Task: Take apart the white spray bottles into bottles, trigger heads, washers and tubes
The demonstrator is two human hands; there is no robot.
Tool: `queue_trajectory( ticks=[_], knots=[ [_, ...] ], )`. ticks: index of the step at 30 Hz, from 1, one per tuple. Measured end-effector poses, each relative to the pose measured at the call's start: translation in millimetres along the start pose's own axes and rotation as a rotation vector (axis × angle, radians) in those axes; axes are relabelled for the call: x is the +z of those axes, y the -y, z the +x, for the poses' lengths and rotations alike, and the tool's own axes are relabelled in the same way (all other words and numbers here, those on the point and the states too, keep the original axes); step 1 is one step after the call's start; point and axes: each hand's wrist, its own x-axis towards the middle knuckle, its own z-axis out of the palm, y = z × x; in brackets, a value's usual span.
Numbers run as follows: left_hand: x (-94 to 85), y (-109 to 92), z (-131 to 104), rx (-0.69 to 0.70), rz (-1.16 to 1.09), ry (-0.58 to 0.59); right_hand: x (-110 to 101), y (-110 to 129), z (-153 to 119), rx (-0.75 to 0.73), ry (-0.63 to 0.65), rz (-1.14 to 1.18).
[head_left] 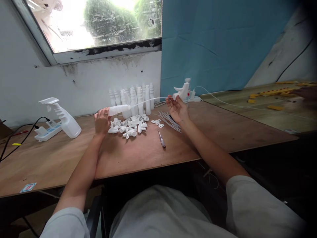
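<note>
My left hand [102,121] is closed around the base of a white plastic bottle [119,109], held on its side with the mouth pointing right. My right hand [178,111] grips a white trigger spray head [182,92] by its collar. A thin clear dip tube [155,98] runs from the spray head to the bottle's mouth; whether its tip is inside, I cannot tell. Below the bottle lies a pile of white spray heads [133,123]. Small white washers [157,123] and several loose tubes [169,121] lie between my hands, with a screwdriver [161,138] nearer me.
Several white bottles [133,99] stand against the wall. An assembled spray bottle [69,123] stands at the left beside a power strip [51,131] with black cables. Another power strip [195,99] sits behind my right hand, its white cord trailing right. The table's front edge is close to me.
</note>
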Motion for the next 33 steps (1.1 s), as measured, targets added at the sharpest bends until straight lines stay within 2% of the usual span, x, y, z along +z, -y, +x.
queue_trajectory(
  ticks=[6,9,12,16,22,25,30,33],
  knots=[
    [-3.7,-12,-1,0.077,-0.022,-0.004,9,-4,-9,-0.003,0.038,-0.113],
    [-5.9,-19,-1,0.146,-0.07,-0.026,20,-4,-15,0.021,0.07,-0.233],
    [-7.9,-26,-1,0.197,-0.132,-0.07,33,2,-15,-0.019,0.092,-0.298],
    [-10.9,-33,-2,0.264,-0.164,-0.08,50,18,-4,-0.135,0.15,-0.296],
    [-17.1,-36,-5,0.369,-0.182,-0.047,75,56,19,-0.505,0.263,-0.368],
    [-19.6,-39,-8,0.417,-0.226,-0.072,89,64,22,-0.58,0.316,-0.385],
    [-21.2,-57,-14,0.386,-0.389,-0.144,103,47,10,-0.432,0.423,-0.434],
    [-18.6,-72,-21,0.347,-0.528,-0.119,108,26,-1,-0.301,0.479,-0.49]
  ],
)
